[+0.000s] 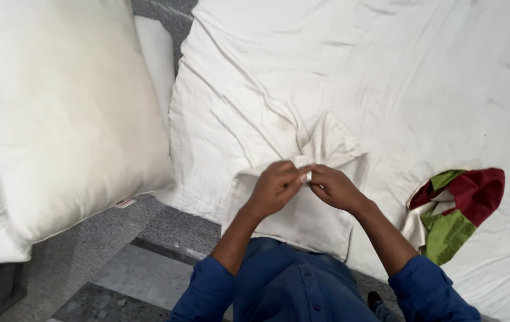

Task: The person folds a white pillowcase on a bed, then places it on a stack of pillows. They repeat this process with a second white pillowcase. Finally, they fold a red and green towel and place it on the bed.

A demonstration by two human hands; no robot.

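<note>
Two hands meet over a small white pillow cover (302,209) that lies on the near edge of the bed (386,77), just in front of the person's blue shirt. The left hand (276,188) and the right hand (333,188) are both pinched on the cover's upper edge, fingertips touching, with a small white tab caught between them; holding the hem at one spot from both sides seems to keep the cloth taut there. Beyond the cover, the white sheet bunches into a fold, as if dragged by the same pull. Right of the cover, apart from it, a red and green cloth (454,209) lies crumpled on the sheet. Left of the cover, well apart, big white pillows (58,113) rest on the grey floor (106,262).
</note>
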